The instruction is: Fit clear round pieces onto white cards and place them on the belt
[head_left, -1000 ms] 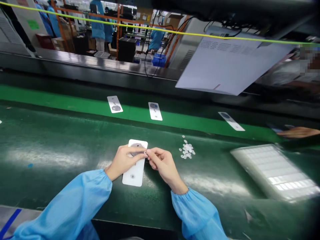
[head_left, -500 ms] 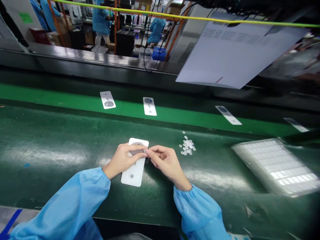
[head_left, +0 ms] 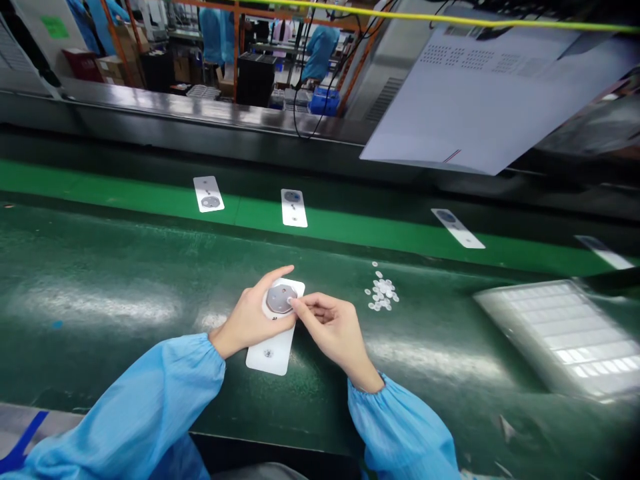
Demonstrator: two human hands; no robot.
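A white rectangular panel with rounded corners lies on the green bench in front of me. Near its far end is a grey round part with small holes. My left hand rests over the panel's left side, thumb and forefinger spread around the grey part. Thumb and forefinger of my right hand pinch a small translucent disc at the right edge of the grey part; whether it touches the surface I cannot tell. To the right, a loose pile of similar discs lies on the bench.
Beyond the bench runs a green belt carrying several similar white panels. A clear-wrapped tray sits at right. Above the belt hangs a white sheet, with a yellow cable across the top. People in blue work in the background.
My left thumb and forefinger have spread apart, off the small disc, uncovering the grey part. The right hand still pinches the disc, now over the grey part's edge.
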